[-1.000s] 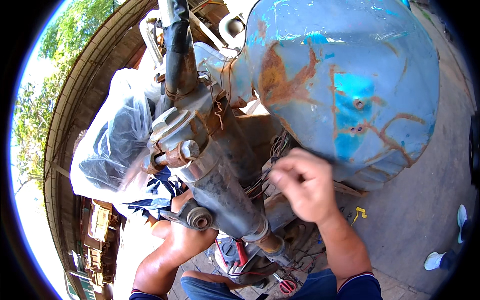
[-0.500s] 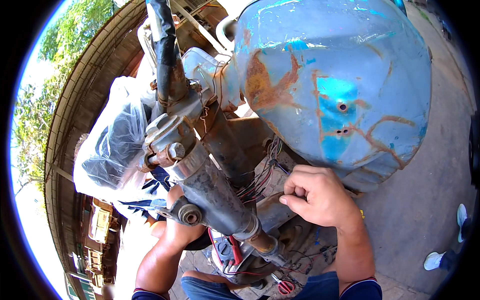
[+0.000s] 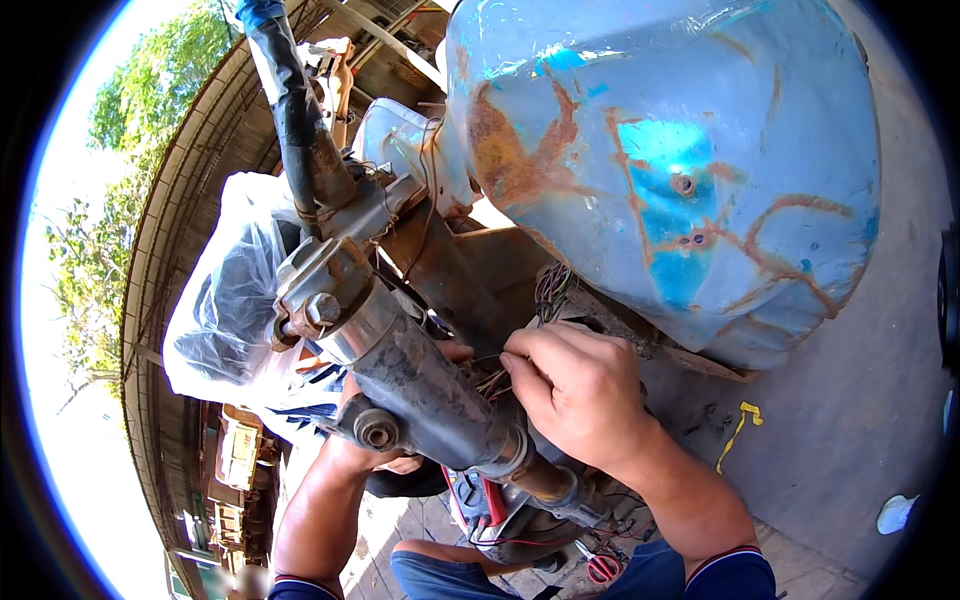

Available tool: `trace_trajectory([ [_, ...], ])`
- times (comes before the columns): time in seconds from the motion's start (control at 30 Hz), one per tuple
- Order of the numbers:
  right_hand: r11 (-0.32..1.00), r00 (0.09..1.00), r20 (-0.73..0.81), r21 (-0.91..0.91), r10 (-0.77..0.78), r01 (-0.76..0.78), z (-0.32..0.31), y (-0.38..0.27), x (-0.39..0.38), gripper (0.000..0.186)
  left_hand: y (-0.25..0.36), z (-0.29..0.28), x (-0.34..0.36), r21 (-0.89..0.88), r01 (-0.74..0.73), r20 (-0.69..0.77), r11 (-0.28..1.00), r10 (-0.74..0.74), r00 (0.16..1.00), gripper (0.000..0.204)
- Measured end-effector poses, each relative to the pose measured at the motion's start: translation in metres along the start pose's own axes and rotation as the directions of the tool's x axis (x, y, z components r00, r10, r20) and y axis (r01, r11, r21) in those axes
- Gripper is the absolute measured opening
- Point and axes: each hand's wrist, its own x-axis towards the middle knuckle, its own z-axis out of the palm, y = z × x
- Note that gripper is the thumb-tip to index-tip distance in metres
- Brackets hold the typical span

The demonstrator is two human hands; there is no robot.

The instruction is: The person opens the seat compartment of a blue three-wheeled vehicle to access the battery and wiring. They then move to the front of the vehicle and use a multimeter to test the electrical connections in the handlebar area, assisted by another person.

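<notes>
We are working outdoors beside a rusting blue shell, our right hand pressing thumb to forefinger and apparently pinching a thin wire. Our left hand is sitting largely hidden behind the dark strut; what it is gripping, if anything, we cannot tell. The wires are fanning out between strut and shell, just beside our right fingertips, with more of them bunching at the shell's lower edge. By our reading, the wiring is standing unfinished: strands are lying exposed and loose, and no wrapped run is showing. How many are awaiting handling, we cannot tell. A meter and scissors are lying below, outside our grasp.
</notes>
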Motion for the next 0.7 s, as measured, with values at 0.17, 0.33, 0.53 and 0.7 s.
trace_trajectory([
  [0.17, 0.998, 0.996, 0.056, 0.02, -0.066, 0.065, -0.002, -0.006, 0.009, 0.009, -0.005, -0.005, 0.001, -0.007, -0.007, 0.034, 1.0, 0.008, 0.999, 0.083],
  [0.33, 0.994, 0.996, -0.005, 0.065, -0.086, 0.086, 0.007, -0.002, 0.01, 0.009, -0.006, -0.004, 0.002, -0.031, -0.003, 0.012, 1.0, 0.003, 1.0, 0.08],
  [0.53, 0.995, 0.999, -0.033, 0.095, -0.023, 0.026, 0.011, -0.001, 0.01, 0.011, -0.006, 0.0, 0.0, -0.098, 0.078, -0.03, 0.992, -0.081, 0.996, 0.071],
  [0.7, 0.992, 0.994, 0.0, -0.068, -0.11, 0.109, 0.01, 0.0, 0.008, 0.013, -0.004, -0.004, -0.002, -0.03, 0.014, -0.005, 0.999, -0.014, 1.0, 0.068],
])
